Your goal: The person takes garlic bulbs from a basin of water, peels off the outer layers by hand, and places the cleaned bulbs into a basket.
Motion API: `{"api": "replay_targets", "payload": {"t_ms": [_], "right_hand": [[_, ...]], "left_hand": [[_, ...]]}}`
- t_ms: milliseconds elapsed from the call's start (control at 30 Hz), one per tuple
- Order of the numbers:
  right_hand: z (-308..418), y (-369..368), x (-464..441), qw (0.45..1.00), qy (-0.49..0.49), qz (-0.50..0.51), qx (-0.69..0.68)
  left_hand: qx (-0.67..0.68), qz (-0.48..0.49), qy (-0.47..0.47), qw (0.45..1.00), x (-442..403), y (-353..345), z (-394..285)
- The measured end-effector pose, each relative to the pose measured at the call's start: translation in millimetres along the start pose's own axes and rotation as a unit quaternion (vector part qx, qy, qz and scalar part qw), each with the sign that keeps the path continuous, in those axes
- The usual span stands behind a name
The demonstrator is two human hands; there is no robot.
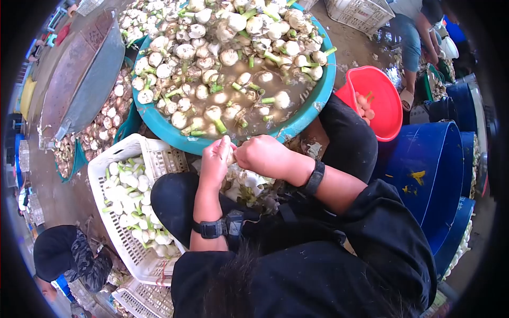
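My left hand (214, 161) and my right hand (261, 157) meet just inside the near rim of a large teal tub (177, 139). Both are closed around a pale bulb (231, 156), mostly hidden by the fingers. The tub holds muddy water and many white bulbs with green stems (213, 114). Beneath my hands, between my knees, lies a heap of peeled skins (246, 183). To the left stands a white plastic basket (101, 183) with cleaner bulbs (130, 185) in it.
A red basin (384, 100) with a few pinkish pieces stands right of the tub. Large blue barrels (424, 153) are at the right. A metal trough (87, 79) lies at upper left. One person (408, 47) is at upper right, another (69, 254) at lower left.
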State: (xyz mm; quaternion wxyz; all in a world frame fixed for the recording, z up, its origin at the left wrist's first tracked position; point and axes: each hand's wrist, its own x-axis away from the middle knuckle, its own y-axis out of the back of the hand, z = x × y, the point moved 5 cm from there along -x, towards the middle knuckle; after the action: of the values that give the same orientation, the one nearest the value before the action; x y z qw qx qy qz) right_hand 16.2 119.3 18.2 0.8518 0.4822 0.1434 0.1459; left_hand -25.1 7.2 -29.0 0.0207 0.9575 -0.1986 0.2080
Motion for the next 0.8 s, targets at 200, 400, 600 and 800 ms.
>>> {"api": "replay_targets", "payload": {"t_ms": [200, 400, 600, 800], "right_hand": [[-20.8, -8.1, 7.5, 0.941, -0.112, -0.061, -0.313], [-2.1, -1.1, 15.8, 0.981, -0.112, -0.019, -0.16], [-21.7, -19.0, 20.4, 0.876, -0.204, -0.002, -0.438], [-14.7, -13.0, 24.7, 0.936, -0.164, -0.056, -0.305]], "left_hand": [[-0.015, 0.048, -0.014, 0.999, 4.1, -4.2, -5.2], [-0.088, 0.093, -0.045, 0.991, 2.3, -7.0, -5.4], [-0.025, 0.084, -0.003, 0.996, 6.0, -7.3, -9.6], [-0.065, 0.147, -0.053, 0.986, 4.4, -16.2, -4.8]]}}
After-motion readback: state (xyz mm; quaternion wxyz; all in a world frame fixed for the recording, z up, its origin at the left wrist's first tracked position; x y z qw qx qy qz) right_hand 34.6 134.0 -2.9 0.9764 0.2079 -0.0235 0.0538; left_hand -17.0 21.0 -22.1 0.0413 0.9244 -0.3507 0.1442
